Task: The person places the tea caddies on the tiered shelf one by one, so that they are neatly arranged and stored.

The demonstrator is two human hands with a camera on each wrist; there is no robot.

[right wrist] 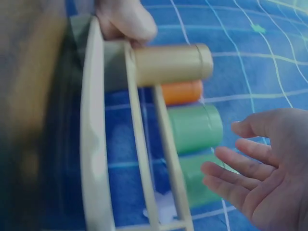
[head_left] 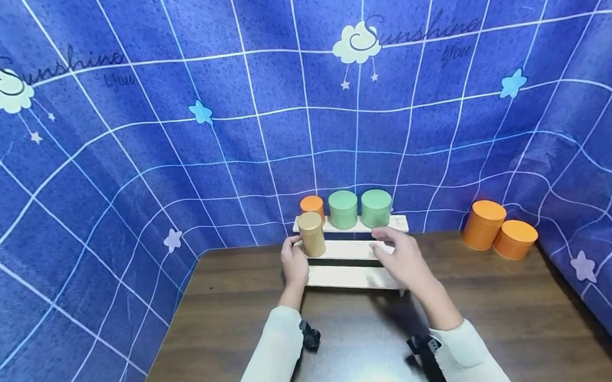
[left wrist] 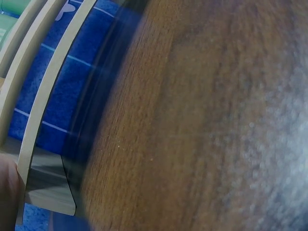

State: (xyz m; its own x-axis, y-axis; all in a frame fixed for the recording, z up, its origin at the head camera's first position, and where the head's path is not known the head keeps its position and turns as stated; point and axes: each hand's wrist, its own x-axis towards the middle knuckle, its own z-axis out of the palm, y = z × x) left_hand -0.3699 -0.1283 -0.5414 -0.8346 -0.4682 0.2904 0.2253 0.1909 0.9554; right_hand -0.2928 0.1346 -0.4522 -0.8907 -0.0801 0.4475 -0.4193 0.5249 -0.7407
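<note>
Left hand (head_left: 295,266) gripping one rack (head_left: 353,276), right hand (head_left: 405,259) half-spread, empty, one gold tin (head_left: 312,236), two green tins (head_left: 344,211), three orange tins (head_left: 484,226)

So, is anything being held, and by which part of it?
The right hand holds nothing. The left hand is at the left end of the stepped rack, beside the gold canister; whether it grips either cannot be told.

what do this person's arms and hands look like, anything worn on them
The left sleeve and right sleeve are plain and whitish. The left wrist device and right wrist device are small and black. The left grip and right grip are ungloved.
</note>
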